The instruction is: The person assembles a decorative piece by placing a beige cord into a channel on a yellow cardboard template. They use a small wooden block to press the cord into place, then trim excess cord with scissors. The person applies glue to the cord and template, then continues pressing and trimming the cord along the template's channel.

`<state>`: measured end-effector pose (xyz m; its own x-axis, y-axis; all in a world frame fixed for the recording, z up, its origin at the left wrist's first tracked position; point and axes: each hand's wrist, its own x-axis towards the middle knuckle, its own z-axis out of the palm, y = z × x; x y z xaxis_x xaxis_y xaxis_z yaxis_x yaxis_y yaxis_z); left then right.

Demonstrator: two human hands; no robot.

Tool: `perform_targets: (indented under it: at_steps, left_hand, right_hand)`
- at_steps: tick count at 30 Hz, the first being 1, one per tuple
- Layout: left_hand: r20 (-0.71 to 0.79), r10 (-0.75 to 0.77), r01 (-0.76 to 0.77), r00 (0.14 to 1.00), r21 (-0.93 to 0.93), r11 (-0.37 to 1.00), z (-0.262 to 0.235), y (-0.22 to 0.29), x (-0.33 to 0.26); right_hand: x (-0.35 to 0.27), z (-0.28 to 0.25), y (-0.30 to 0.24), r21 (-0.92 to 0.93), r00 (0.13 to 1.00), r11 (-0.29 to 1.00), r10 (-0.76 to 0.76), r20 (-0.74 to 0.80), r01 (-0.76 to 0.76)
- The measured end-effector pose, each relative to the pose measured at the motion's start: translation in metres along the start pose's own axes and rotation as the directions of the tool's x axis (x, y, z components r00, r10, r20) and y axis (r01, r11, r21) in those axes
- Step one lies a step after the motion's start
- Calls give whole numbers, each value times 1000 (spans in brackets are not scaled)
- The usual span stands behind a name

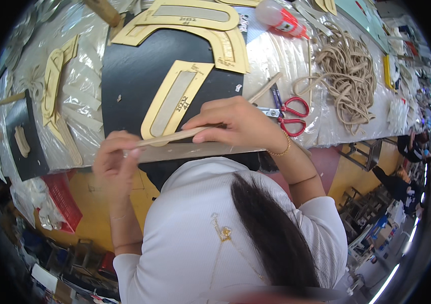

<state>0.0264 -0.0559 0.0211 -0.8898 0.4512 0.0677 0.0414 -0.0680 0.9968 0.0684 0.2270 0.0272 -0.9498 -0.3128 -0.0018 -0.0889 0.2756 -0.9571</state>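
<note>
A narrow beige strip (171,137) is stretched between my two hands just above the table's near edge. My left hand (114,158), slightly blurred, pinches its left end between thumb and fingers. Toward the other end, my right hand (238,121) has its thumb and fingers closed on the strip. Right behind the strip, a yellow card template (195,71) with a long slot and a grey inlay lies on a black board (129,83). Red-handled scissors (292,112) rest partly open to the right of my right hand, beside another short beige strip (266,87).
More yellow templates (185,16) lie at the board's far side, near a wooden handle (103,11). A red-and-clear bottle (282,19) lies at the back. Tangled beige cord (347,76) is heaped at right. At left are a template (52,86) and a small black board (25,134).
</note>
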Motion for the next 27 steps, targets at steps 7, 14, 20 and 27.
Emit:
perform_targets:
  at_steps: [7,14,20,27]
  left_hand:
    - [-77,35,-45,996,-137,989,-54,11,2]
    - [-136,-2,-3,991,-39,999,-50,20,3]
    - [-187,29,-36,982,-31,999,-58,21,5]
    - [-208,24,-37,978,-58,998,-64,20,5]
  right_hand:
    - [-33,-61,3,-130,973,973,170,-153,-191]
    - [-55,-92,-5,-188,956,950,211,-204,-250]
    - [-66,-106,-1,-122,937,951,248,-247,-284]
    - [-86,-131,2,-156,891,901,348,-292,-404]
